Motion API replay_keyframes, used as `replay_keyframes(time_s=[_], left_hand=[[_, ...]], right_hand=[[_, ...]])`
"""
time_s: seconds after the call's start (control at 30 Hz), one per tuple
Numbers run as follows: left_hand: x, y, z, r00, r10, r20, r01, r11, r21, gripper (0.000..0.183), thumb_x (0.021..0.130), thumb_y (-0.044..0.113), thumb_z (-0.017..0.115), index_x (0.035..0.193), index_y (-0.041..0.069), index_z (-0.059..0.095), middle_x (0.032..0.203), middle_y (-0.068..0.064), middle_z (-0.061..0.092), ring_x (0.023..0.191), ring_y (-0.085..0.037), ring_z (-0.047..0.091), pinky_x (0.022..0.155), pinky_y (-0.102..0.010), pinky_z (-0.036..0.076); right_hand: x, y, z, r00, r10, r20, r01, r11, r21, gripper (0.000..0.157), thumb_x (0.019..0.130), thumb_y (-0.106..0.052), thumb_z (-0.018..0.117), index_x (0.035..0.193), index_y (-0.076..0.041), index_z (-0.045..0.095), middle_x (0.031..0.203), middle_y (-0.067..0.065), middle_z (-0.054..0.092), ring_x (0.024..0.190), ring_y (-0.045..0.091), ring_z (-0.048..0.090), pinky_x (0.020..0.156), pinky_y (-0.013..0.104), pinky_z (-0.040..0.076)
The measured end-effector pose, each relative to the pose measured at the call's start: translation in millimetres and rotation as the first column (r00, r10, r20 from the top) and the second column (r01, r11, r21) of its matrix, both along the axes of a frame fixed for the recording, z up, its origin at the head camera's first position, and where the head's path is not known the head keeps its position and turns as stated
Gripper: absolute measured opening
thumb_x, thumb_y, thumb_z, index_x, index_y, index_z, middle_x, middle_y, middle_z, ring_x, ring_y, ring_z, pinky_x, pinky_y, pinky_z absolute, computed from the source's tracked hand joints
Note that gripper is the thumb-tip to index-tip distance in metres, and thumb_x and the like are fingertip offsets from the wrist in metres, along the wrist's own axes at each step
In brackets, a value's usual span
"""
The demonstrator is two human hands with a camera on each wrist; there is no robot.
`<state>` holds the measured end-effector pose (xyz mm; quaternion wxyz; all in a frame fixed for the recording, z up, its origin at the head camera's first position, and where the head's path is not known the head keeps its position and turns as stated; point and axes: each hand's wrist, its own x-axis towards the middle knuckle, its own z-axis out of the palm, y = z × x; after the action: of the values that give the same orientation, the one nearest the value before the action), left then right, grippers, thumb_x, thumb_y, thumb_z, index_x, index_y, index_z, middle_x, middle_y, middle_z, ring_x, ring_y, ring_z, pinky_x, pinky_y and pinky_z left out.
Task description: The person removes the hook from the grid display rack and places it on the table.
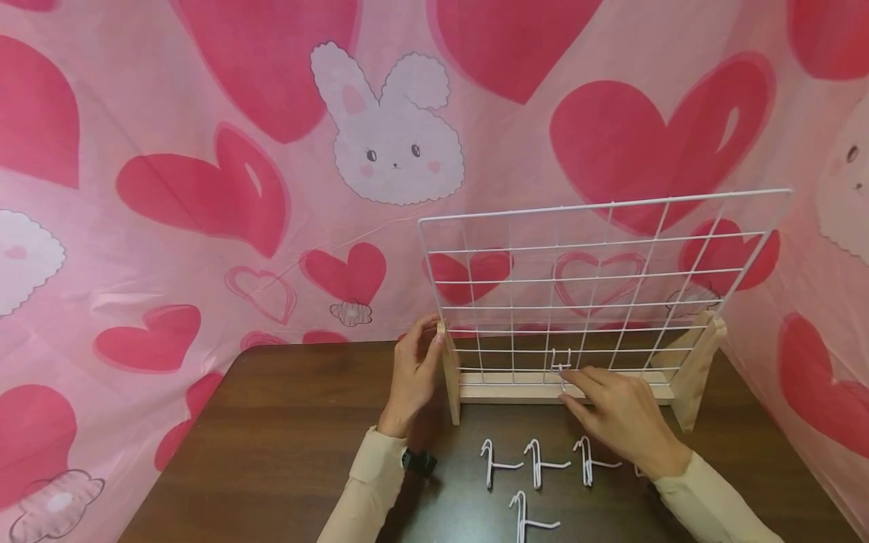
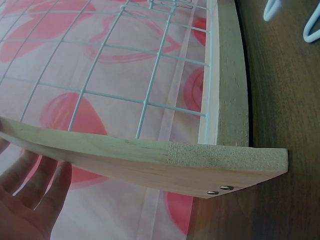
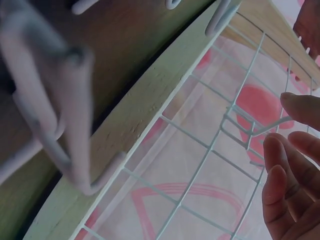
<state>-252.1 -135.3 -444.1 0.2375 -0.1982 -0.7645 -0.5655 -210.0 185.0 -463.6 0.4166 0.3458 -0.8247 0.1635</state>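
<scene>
A white wire grid [image 1: 612, 226] stands upright in a pale wooden stand. My left hand [image 1: 416, 369] holds the stand's left side panel [image 1: 450, 385] near its top; the left wrist view shows fingers [image 2: 59, 187] against the panel's outer face, thumb hidden there. At the grid's lower middle is a white double-wire hook [image 3: 237, 131]. Its jutting prong is pinched between the thumb and fingers of my right hand [image 1: 621, 415]. The hook lies against the grid wires; whether it is fully seated I cannot tell.
Several like hooks lie on the dark wooden table [image 1: 292, 422] before the stand, including one at the row's left [image 1: 490, 465] and a lower one [image 1: 523, 519]. Another is partly hidden by my right wrist. A pink heart-patterned cloth [image 1: 204, 98] hangs behind.
</scene>
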Motion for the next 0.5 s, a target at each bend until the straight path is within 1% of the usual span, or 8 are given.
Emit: replay_keyframes(time_s=[0.1, 0.3, 0.5], left_hand=[[0.3, 0.7, 0.8, 1.000, -0.006, 0.008, 0.006, 1.000, 0.002, 0.028, 0.105, 0.010, 0.058, 0.131, 0.005, 0.064, 0.119, -0.018, 0.074, 0.105, -0.036, 0.075, 0.094, -0.025, 0.058], [-1.1, 0.5, 0.3, 1.000, -0.025, 0.007, 0.024, 1.000, 0.019, 0.028, 0.105, 0.010, 0.057, 0.131, 0.002, 0.063, 0.120, -0.021, 0.073, 0.110, -0.049, 0.070, 0.097, -0.023, 0.057], [-1.0, -0.3, -0.4, 1.000, -0.017, -0.003, 0.017, 1.000, 0.011, 0.028, 0.105, 0.009, 0.058, 0.131, 0.002, 0.063, 0.119, -0.020, 0.073, 0.108, -0.045, 0.072, 0.097, -0.023, 0.057]], right_hand=[[-2.1, -0.8, -0.7, 1.000, 0.002, 0.030, -0.002, 1.000, 0.004, 0.057, 0.109, -0.051, 0.038, 0.103, -0.011, 0.078, 0.084, 0.003, 0.077, 0.064, 0.017, 0.072, 0.050, 0.036, 0.053], [-5.4, -2.0, -2.6, 0.999, 0.005, 0.049, -0.006, 1.000, 0.014, 0.059, 0.109, -0.052, 0.038, 0.103, -0.010, 0.078, 0.084, 0.005, 0.077, 0.064, 0.019, 0.073, 0.051, 0.037, 0.054], [-6.7, -3.1, -4.7, 0.999, 0.014, 0.051, -0.014, 1.000, 0.013, 0.053, 0.110, -0.049, 0.041, 0.101, -0.011, 0.078, 0.081, 0.002, 0.076, 0.061, 0.015, 0.071, 0.050, 0.036, 0.053]])
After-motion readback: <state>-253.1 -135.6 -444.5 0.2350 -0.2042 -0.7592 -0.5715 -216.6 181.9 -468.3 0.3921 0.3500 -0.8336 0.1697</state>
